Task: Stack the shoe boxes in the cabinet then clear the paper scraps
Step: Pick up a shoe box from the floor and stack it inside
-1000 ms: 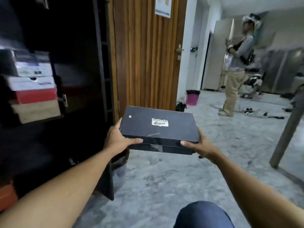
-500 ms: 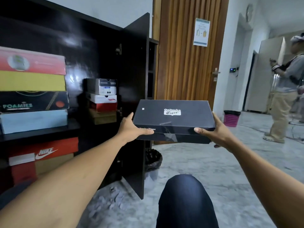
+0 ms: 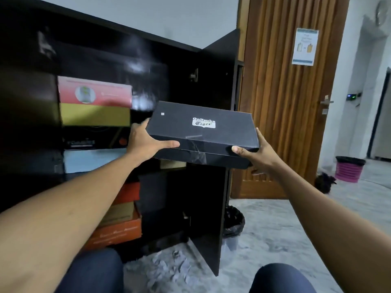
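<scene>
A black shoe box (image 3: 201, 127) with a white Onitsuka Tiger logo is held level in the air in front of the open black cabinet (image 3: 105, 49). My left hand (image 3: 146, 142) grips its left end, thumb along the front side. My right hand (image 3: 257, 154) grips its right end, thumb on the front edge. On the cabinet's upper shelf stands a stack of boxes (image 3: 95, 123): red, yellow, black, pale blue. Orange and brown boxes (image 3: 120, 223) lie on the lower level. Grey paper scraps (image 3: 169, 267) are scattered on the floor by the cabinet's foot.
The cabinet door (image 3: 213, 187) stands open to the right of the shelves. A black-lined bin (image 3: 232, 223) sits behind it. A wooden slatted door (image 3: 285, 102) fills the wall beyond, and a pink bin (image 3: 349, 169) stands far right. My knees (image 3: 281, 278) show at the bottom.
The view has swung left toward the cabinet, and the black box has moved with both hands closer to the upper shelf. The person standing at the right is out of sight.
</scene>
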`<state>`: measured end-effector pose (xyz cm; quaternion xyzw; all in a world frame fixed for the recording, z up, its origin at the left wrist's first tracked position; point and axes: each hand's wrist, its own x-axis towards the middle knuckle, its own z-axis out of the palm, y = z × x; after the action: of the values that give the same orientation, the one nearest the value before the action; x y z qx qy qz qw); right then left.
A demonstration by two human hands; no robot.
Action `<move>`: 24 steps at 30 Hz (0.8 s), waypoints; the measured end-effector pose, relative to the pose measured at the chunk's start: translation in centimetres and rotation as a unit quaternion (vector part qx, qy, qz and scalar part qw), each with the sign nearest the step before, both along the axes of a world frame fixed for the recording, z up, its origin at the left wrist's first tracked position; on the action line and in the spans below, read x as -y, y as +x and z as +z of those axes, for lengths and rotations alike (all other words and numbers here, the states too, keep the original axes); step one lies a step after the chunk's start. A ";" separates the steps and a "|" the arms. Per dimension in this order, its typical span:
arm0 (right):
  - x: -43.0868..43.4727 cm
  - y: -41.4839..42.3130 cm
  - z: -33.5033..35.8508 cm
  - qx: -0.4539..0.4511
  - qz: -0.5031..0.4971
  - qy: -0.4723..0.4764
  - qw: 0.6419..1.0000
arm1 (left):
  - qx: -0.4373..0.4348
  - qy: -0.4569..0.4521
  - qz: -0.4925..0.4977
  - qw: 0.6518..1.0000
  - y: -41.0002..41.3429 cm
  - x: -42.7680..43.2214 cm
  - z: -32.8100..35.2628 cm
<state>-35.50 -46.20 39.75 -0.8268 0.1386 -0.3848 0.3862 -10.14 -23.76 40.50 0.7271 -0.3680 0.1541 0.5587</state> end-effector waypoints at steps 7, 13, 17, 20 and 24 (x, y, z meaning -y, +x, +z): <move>-2.0 13.1 4.1 0.026 0.085 -0.001 0.996 | -0.009 -0.033 0.056 0.998 7.3 -6.4 4.8; -1.8 25.1 7.7 0.106 0.097 0.064 0.988 | 0.000 -0.070 0.155 0.985 13.9 -8.2 9.0; -1.4 32.6 10.0 0.142 0.119 0.090 0.979 | 0.031 -0.065 0.223 0.972 18.6 -8.6 12.0; -1.2 37.8 11.8 0.190 0.119 0.083 0.971 | 0.069 -0.090 0.252 0.961 22.1 -8.6 14.2; -0.8 44.2 14.3 0.234 0.110 0.075 0.963 | 0.110 -0.117 0.276 0.948 27.1 -8.0 16.9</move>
<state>8.67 -45.42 54.01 -0.6928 -0.0192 -0.5109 0.5086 16.92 -15.79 57.37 0.7082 -0.1917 0.4231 0.5317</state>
